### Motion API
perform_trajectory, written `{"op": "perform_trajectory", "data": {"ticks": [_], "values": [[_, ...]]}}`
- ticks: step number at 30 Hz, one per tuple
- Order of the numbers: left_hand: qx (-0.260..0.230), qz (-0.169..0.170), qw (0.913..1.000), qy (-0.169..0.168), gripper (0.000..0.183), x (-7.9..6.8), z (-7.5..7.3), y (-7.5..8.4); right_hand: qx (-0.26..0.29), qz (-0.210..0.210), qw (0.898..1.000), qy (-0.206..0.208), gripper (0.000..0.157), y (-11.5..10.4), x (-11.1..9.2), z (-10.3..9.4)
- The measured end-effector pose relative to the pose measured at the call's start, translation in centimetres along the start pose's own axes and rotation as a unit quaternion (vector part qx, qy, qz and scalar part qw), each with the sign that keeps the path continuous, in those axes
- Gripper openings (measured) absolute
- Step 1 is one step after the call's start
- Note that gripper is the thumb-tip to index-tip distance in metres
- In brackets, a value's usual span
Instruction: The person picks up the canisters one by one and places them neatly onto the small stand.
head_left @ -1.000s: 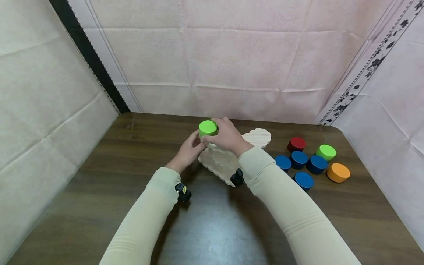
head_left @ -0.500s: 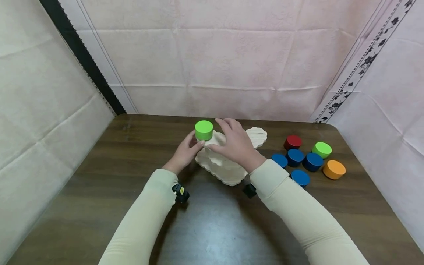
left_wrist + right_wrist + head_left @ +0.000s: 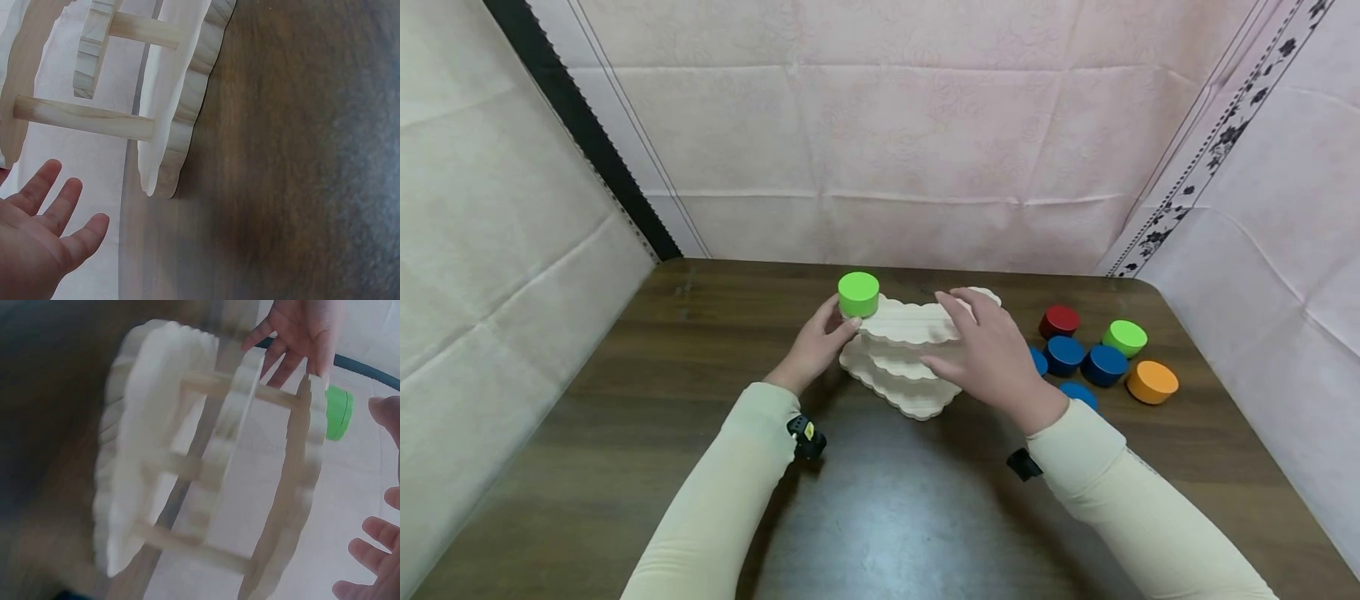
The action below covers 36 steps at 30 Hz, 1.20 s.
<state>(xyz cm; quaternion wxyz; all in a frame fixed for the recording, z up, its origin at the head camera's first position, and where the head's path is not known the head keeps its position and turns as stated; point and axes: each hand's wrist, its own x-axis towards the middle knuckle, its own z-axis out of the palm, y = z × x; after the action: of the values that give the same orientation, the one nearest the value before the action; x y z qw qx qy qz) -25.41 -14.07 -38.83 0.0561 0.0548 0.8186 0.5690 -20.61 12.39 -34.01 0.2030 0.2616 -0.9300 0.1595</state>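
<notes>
Looking down at a dark brown wood-grained surface (image 3: 880, 533), we see a pale wooden stand with scalloped tiers (image 3: 910, 323), joined by round rods, near the far edge. A bright green cylindrical block (image 3: 858, 293) stands upright on the left end of its top tier. Our left hand (image 3: 809, 350) is at that end, just beside the block; three fingers are spread, but we cannot tell whether the thumb and index finger pinch the tier's edge. Our right hand (image 3: 992, 358) is raised before the stand's right part, fingers spread and, in the right wrist view, clear of the wood. To its right we find a cluster: four blue cylindrical blocks (image 3: 1105, 365), two partly hidden by our right hand and sleeve, a dark red one (image 3: 1060, 322), a second green one (image 3: 1124, 337) and an orange one (image 3: 1153, 382). Pale cloth (image 3: 910, 150) hangs behind.
</notes>
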Motion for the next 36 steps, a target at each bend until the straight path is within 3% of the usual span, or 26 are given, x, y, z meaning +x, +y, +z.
{"op": "perform_trajectory", "data": {"ticks": [6, 16, 30, 36], "values": [[-0.002, 0.000, 1.0000, -0.001, 0.071, 0.1, 0.1, -0.1, -0.005, 0.026, 1.000, -0.002, 0.085, 1.9, -2.4, -0.5], [-0.007, -0.003, 0.9999, -0.008, 0.073, 0.0, 0.2, 0.0, -0.026, 0.033, 0.999, 0.004, 0.081, 5.0, -5.8, -0.5], [0.006, -0.008, 0.9999, -0.002, 0.072, 0.0, 0.0, -0.2, -0.025, 0.107, 0.992, -0.057, 0.081, 7.9, -9.5, -1.1], [0.011, -0.023, 0.9995, -0.017, 0.066, -2.2, -0.2, 3.4, -0.012, 0.142, 0.986, -0.089, 0.084, 9.1, -11.0, -1.1]]}}
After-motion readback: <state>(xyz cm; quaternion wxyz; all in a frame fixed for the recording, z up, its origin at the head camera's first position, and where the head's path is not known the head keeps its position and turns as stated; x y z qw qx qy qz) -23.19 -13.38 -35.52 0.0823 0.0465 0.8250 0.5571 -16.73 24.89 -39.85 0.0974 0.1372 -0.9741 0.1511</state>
